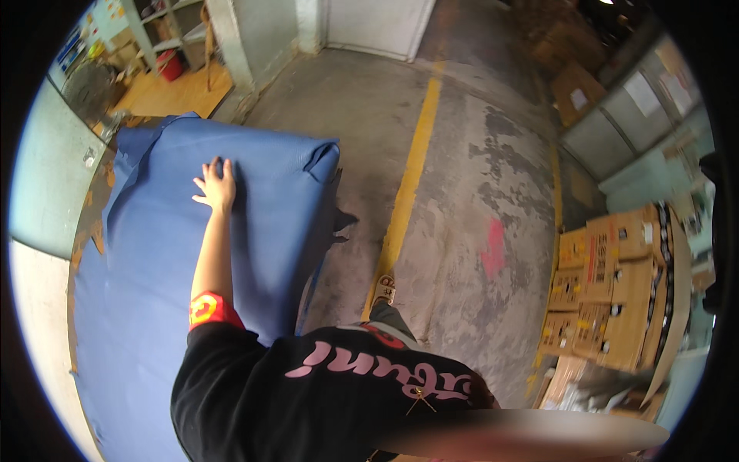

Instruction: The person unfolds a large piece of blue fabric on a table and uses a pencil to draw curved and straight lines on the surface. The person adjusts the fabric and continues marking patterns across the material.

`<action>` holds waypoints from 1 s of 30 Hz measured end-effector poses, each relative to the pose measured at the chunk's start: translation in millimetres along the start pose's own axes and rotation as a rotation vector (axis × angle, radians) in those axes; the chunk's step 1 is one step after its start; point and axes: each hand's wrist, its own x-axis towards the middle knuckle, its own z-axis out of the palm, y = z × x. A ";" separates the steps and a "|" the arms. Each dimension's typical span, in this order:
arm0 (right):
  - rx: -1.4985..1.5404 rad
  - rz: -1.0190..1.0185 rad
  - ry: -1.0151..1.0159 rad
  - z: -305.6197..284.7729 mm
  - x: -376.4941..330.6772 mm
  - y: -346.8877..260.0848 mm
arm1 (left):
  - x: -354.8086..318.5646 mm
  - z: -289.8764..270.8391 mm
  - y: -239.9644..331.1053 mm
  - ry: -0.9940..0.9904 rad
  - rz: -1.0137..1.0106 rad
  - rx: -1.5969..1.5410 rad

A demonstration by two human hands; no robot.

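Blue leather-like sheeting (pixel 169 254) covers a long raised surface on the left, its far right corner folded over into a rolled edge. My left hand (pixel 215 187) rests palm down on top of it, open, with the fingers spread. A shallow crease runs through the sheeting beside my left forearm. Ragged edges of the material hang down on the right side. My right hand is out of view.
A yellow line (pixel 416 169) runs along the worn concrete floor. Stacked cardboard boxes (pixel 596 285) stand at the right. A red bucket (pixel 168 66) sits near shelves at the far left, and a white door (pixel 377 27) is at the back.
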 end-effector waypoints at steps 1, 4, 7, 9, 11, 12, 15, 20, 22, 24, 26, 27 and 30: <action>-0.052 -0.074 0.007 -17.8 24.5 -30.8 | 11.1 3.8 7.6 0.034 -0.097 0.056; -0.155 -0.313 0.123 -99.3 112.5 -155.7 | 38.4 17.4 40.1 0.067 -0.329 0.314; 0.001 -0.398 0.243 -199.2 201.2 -321.1 | 39.2 21.5 51.6 0.091 -0.304 0.439; 0.423 -0.404 0.176 -269.0 249.3 -453.5 | 35.1 22.0 53.1 0.100 -0.301 0.447; 0.431 -0.599 0.121 -313.7 269.8 -574.2 | 29.4 19.8 51.8 0.129 -0.279 0.450; 0.471 -0.661 0.078 -325.3 271.5 -630.2 | 27.0 18.6 51.8 0.128 -0.297 0.465; 0.399 -0.773 -0.027 -301.7 252.8 -780.9 | 21.7 15.6 56.6 0.129 -0.314 0.486; -0.037 -1.032 -0.305 -132.3 178.0 -944.4 | 18.5 9.6 73.1 0.148 -0.349 0.420; -0.335 -1.253 -0.548 -59.0 134.7 -995.3 | 20.0 5.6 81.2 0.149 -0.365 0.432; -0.575 -1.418 -0.696 -3.4 89.5 -1037.8 | 20.4 3.7 88.2 0.174 -0.401 0.378; -0.782 -1.357 -0.800 39.4 43.5 -1076.7 | 17.2 6.0 95.8 0.196 -0.476 0.372; -0.812 -1.264 -0.903 60.6 20.9 -1100.4 | 16.8 7.8 98.4 0.252 -0.483 0.364; -0.793 -1.131 -0.964 121.2 -42.5 -1166.3 | 16.4 18.0 103.4 0.326 -0.571 0.384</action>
